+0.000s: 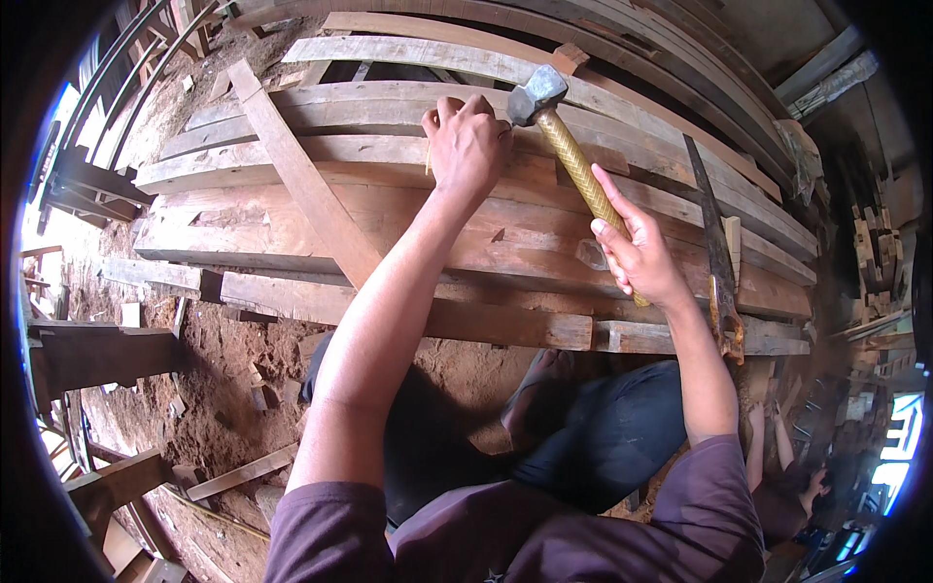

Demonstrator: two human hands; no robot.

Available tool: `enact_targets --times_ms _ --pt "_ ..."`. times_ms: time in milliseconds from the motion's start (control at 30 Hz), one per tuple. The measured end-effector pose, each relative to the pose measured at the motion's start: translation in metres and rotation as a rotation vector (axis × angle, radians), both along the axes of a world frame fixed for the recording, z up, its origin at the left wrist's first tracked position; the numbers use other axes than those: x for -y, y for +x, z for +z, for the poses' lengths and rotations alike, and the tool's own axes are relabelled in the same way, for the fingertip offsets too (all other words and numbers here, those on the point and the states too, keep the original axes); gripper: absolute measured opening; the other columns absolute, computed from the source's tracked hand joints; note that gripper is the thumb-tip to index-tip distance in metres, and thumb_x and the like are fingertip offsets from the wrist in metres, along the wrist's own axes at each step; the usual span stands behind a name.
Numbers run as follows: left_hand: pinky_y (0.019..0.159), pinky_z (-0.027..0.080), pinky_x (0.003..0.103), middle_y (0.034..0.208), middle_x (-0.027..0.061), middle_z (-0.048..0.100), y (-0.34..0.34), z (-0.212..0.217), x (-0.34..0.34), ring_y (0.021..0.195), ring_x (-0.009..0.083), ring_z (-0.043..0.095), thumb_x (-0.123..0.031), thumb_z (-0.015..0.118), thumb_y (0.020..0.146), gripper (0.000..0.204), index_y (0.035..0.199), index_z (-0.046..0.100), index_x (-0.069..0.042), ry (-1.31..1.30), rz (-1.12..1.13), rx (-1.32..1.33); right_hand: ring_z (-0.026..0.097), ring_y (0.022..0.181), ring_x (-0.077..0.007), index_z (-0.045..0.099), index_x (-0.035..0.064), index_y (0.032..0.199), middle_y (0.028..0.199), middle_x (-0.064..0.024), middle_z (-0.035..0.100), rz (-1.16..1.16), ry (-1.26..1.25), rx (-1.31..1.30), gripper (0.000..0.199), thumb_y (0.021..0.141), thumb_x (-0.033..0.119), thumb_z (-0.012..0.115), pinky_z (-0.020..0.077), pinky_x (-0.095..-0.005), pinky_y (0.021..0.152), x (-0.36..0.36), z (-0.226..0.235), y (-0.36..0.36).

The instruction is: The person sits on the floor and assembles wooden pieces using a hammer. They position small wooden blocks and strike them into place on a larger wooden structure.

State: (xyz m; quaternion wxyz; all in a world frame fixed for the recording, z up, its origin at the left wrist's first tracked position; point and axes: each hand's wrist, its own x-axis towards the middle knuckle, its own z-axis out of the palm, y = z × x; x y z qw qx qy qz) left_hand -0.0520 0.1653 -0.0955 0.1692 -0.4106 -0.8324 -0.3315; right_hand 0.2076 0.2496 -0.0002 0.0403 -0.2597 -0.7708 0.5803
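My right hand [637, 253] grips the yellow handle of a hammer [573, 160]; its grey steel head is up beside my left hand. My left hand [466, 141] is closed, its fingers pinched on something small against a wooden plank [389, 151]; the small thing is mostly hidden. Both hands are over a stack of long rough planks [505, 243] that runs across the view. My knees in dark trousers are below the planks.
A diagonal board [301, 180] lies across the planks at left. A hand saw [717, 253] rests on the planks at right. Reddish dirt ground [214, 389] with wood scraps lies below left. More timber is stacked at far right, where another person's arms [777, 447] show.
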Motion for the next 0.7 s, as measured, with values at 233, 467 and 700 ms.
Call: enact_targets --times_ms 233,467,700 --pt "0.11 0.041 0.053 0.117 0.0011 0.075 0.0 -0.0045 -0.0016 0.12 0.0343 0.059 -0.029 0.077 0.092 0.016 0.092 0.088 -0.017 0.005 0.01 -0.018 0.041 0.048 -0.0008 0.031 0.0283 0.176 0.075 0.0075 0.05 -0.004 0.05 -0.003 0.069 0.115 0.016 0.059 0.0418 -0.023 0.042 0.0002 -0.0044 0.0035" --pt "0.112 0.041 0.054 0.116 0.0017 0.075 -0.0009 -0.0038 -0.0023 0.119 0.0343 0.06 -0.027 0.076 0.092 0.017 0.092 0.088 -0.016 -0.001 0.015 0.002 0.041 0.048 -0.0007 0.033 0.0275 0.176 0.074 0.0077 0.053 -0.066 0.034 -0.005 0.067 0.115 0.016 0.059 0.0424 -0.0229 0.043 0.0008 -0.0008 0.0055" --pt "0.112 0.041 0.054 0.118 0.0011 0.075 -0.0017 0.0005 -0.0027 0.122 0.0347 0.06 -0.031 0.079 0.092 0.016 0.094 0.089 -0.018 -0.021 0.034 -0.013 0.041 0.047 -0.0006 0.035 0.0261 0.175 0.096 0.0024 0.071 -0.005 0.003 0.068 0.066 0.115 0.012 0.057 0.0426 -0.0232 0.043 0.0013 0.003 0.0033"
